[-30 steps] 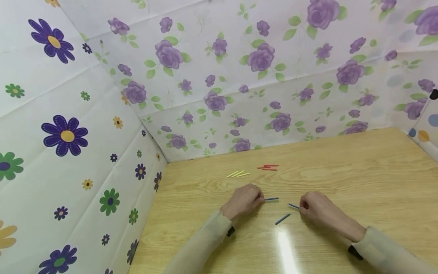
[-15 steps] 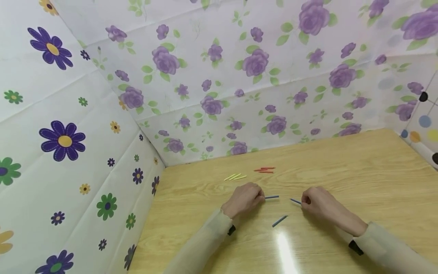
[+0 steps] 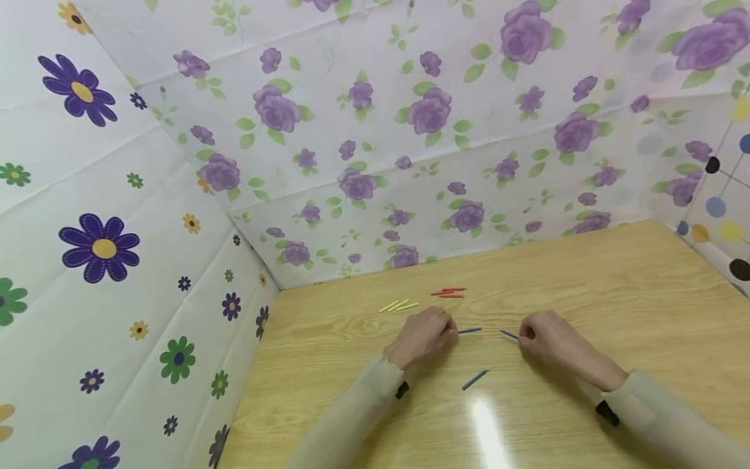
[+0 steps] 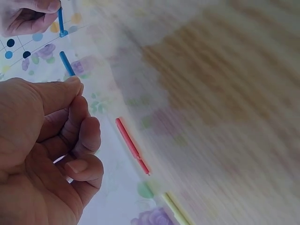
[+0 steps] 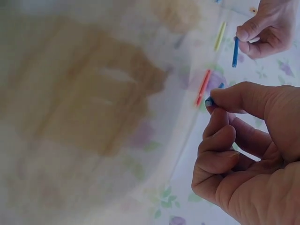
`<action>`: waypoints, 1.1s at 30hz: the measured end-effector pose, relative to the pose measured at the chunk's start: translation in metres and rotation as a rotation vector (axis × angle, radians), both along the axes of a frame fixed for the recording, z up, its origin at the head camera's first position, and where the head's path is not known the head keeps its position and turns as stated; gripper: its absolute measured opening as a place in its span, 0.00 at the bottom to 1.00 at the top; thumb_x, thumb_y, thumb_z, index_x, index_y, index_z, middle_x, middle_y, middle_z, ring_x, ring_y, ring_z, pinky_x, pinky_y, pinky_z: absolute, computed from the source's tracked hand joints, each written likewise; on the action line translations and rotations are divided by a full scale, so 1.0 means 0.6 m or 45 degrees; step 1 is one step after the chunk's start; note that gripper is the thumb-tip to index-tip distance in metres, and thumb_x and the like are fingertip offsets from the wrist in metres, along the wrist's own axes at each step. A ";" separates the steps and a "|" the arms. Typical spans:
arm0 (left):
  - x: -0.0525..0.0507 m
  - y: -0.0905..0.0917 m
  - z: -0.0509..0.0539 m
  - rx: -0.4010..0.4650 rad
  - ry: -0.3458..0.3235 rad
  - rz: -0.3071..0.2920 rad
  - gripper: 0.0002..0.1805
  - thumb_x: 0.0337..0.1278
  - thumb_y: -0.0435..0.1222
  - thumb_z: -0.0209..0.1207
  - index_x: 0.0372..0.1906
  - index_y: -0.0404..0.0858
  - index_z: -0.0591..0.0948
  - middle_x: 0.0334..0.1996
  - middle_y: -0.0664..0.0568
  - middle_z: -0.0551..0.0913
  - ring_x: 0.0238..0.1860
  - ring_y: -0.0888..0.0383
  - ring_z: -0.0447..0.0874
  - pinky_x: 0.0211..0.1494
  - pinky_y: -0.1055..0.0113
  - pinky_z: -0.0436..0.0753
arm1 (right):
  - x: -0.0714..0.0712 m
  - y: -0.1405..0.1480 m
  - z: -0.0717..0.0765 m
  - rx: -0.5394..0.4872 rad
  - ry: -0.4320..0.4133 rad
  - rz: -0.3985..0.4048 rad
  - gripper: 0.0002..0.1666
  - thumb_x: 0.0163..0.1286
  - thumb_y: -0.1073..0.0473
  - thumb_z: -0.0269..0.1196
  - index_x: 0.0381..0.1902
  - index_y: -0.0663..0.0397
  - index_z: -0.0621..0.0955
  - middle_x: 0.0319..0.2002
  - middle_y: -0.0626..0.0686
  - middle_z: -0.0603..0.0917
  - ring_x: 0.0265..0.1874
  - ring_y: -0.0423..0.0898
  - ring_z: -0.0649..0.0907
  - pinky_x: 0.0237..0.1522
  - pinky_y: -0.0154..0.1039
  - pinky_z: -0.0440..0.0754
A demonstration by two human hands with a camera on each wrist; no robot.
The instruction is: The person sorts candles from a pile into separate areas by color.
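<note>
Left hand (image 3: 423,335) and right hand (image 3: 549,339), apart beyond a loose stick (image 3: 475,380) on the bench (image 3: 328,352), pinch the left stick (image 3: 470,330) and right stick (image 3: 509,335) respectively, all three blue. Farther back lie yellow sticks (image 3: 400,305), then red sticks (image 3: 452,297).

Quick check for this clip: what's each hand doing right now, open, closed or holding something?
Left hand: closed, pinching a blue crayon.
Right hand: closed, pinching another blue crayon.
</note>
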State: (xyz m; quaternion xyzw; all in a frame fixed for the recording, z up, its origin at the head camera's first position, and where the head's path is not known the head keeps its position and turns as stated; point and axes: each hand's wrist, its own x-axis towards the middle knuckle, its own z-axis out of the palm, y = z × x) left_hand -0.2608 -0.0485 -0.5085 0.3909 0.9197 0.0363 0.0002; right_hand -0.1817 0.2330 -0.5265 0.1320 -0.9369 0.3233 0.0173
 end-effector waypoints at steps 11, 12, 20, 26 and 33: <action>-0.028 0.031 0.011 0.018 0.002 -0.009 0.09 0.80 0.42 0.64 0.47 0.47 0.93 0.45 0.59 0.94 0.43 0.64 0.90 0.41 0.77 0.83 | -0.029 0.023 0.007 0.000 -0.007 -0.005 0.11 0.68 0.70 0.64 0.26 0.54 0.86 0.26 0.48 0.85 0.26 0.40 0.76 0.29 0.32 0.73; -0.031 0.034 0.012 0.015 -0.002 -0.007 0.09 0.80 0.42 0.64 0.47 0.47 0.93 0.45 0.59 0.94 0.44 0.64 0.89 0.42 0.76 0.83 | -0.031 0.024 0.008 0.000 -0.012 -0.005 0.12 0.69 0.70 0.64 0.26 0.55 0.86 0.26 0.48 0.85 0.26 0.41 0.76 0.30 0.32 0.73; -0.049 0.052 0.015 -0.002 -0.032 -0.013 0.10 0.82 0.42 0.62 0.47 0.49 0.93 0.46 0.60 0.94 0.47 0.61 0.91 0.46 0.71 0.88 | -0.049 0.036 0.009 -0.014 -0.020 -0.003 0.13 0.71 0.70 0.62 0.27 0.54 0.86 0.25 0.47 0.84 0.25 0.40 0.75 0.30 0.32 0.71; -0.058 0.060 0.015 -0.013 -0.039 0.001 0.10 0.82 0.43 0.62 0.47 0.49 0.93 0.47 0.61 0.94 0.52 0.60 0.91 0.50 0.68 0.89 | -0.063 0.047 0.004 -0.017 -0.030 -0.003 0.13 0.72 0.70 0.61 0.28 0.55 0.86 0.26 0.48 0.84 0.24 0.41 0.74 0.29 0.32 0.71; -0.069 0.071 0.016 -0.046 -0.010 -0.022 0.10 0.80 0.43 0.64 0.46 0.49 0.94 0.47 0.60 0.95 0.54 0.59 0.90 0.53 0.65 0.90 | -0.074 0.059 0.003 -0.020 -0.032 -0.017 0.12 0.72 0.70 0.62 0.29 0.57 0.88 0.28 0.50 0.86 0.25 0.41 0.75 0.29 0.32 0.72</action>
